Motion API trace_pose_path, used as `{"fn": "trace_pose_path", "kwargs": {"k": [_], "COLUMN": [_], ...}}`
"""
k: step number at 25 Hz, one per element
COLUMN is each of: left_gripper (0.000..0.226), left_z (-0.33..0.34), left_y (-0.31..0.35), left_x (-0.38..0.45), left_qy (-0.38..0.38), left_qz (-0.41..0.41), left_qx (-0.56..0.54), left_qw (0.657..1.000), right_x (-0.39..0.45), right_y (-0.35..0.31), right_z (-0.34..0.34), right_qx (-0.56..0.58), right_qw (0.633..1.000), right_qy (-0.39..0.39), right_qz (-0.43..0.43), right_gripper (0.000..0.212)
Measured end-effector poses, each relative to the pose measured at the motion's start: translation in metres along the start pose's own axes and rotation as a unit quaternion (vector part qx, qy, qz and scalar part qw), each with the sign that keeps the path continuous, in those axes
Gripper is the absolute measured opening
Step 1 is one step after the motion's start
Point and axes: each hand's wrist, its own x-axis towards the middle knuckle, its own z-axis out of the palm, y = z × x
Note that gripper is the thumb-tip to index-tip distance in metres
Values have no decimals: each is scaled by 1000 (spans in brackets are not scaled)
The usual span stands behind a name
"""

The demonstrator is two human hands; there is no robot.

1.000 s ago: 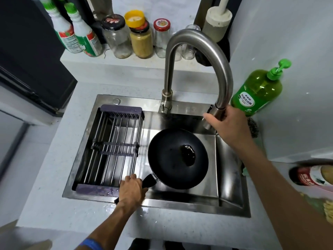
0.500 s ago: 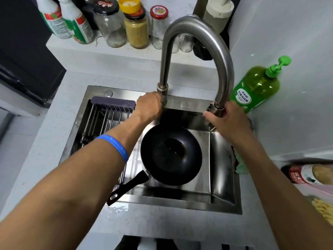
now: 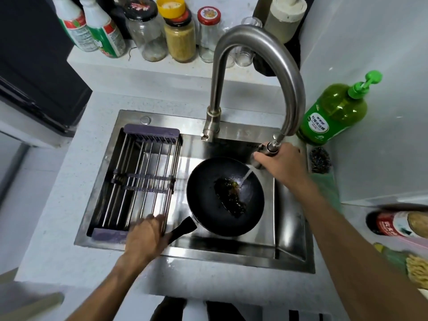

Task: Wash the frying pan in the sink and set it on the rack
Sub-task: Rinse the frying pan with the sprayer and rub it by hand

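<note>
A round black frying pan [image 3: 225,195] with a smooth nonstick bowl sits in the brushed stainless-steel sink [image 3: 294,249], toward its right half, its flat black handle [image 3: 183,229] pointing to the sink's front edge. A dark, glossy patch of burnt residue [image 3: 231,196] lies in the pan's middle, and a thin stream of water [image 3: 245,177] lands just beside it. A rack [image 3: 141,179] of thin steel rods with purple plastic end bars spans the sink's left half.

The right hand [image 3: 282,165] has its grip closed around the pull-out spray head [image 3: 264,154], drawn down from the tall curved steel faucet [image 3: 259,72] and tilted over the pan's far rim. The left hand [image 3: 147,237] is at the front edge, fingers curled over the near end of the pan handle; how tightly it grips is blurred. A translucent green pump bottle [image 3: 333,112] stands on the speckled pale tabletop [image 3: 69,205] at the sink's back right corner.
</note>
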Motion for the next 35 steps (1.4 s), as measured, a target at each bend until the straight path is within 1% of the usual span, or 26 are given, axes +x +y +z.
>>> {"fn": "trace_pose_path", "kwargs": {"k": [2,3,5,8,11,15,20,24,26,29,32,35], "left_gripper": [47,48,43,35,24,26,25,29,32,45,58,64], "left_z": [30,37,43,40,33,31,30,30,29,31,32,33], "left_y": [-25,-31,-33,-33,-34,-30,-29,-34,-35,-38,-42,-47], "left_x": [-30,-33,-31,-20,-10,-7,-4,-4,-5,-4,-3,-2], "left_qy": [-33,-34,-11,39,29,19,8,-2,-8,-8,-8,-11], "left_qz": [-8,4,17,-10,-34,-42,-40,-41,-44,-43,-50,-51], "left_qx": [-33,-50,-66,-41,-35,-18,-12,-15,-12,10,-11,-20], "left_qw": [999,998,998,998,998,999,999,999,999,999,999,998], "right_x": [7,10,14,17,22,7,-14,-24,-27,-29,-27,-25], "right_y": [4,6,8,8,16,29,38,40,36,26,28,37], "right_z": [8,12,20,26,24,18,19,28,33,40,41,36], "right_qx": [15,23,27,21,5,-54,-62,-59,-42,-5,5,14], "right_qw": [999,999,998,999,999,996,993,991,991,992,993,993], "right_qy": [-26,-37,-42,-28,-35,-44,-60,-82,-87,-91,-95,-71], "right_qz": [21,32,49,41,41,58,85,91,94,87,72,91], "right_gripper": [26,27,28,22,22,21,23,32,32,32,32,35]}}
